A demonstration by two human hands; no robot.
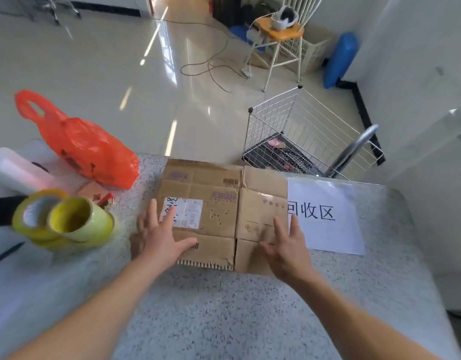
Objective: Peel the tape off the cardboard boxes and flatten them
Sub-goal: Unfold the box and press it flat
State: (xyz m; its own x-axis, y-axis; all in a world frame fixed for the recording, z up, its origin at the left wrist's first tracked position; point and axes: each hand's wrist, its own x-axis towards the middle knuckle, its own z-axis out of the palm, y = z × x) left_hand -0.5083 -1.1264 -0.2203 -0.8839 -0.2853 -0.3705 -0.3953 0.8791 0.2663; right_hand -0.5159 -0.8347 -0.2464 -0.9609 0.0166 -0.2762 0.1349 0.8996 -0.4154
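Left hand (160, 236), right hand (289, 249) spread flat on flattened box (211, 216); sign (325, 216) partly hidden.

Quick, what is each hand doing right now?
Left hand: open, fingers spread, pressing flat on the flattened brown cardboard box, holding nothing.
Right hand: open, flat on the same cardboard, holding nothing.

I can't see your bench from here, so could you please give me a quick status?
Both hands, left and right, open, pressing down. Cardboard box flattened, overlapping paper sign. Tape rolls left, clear.
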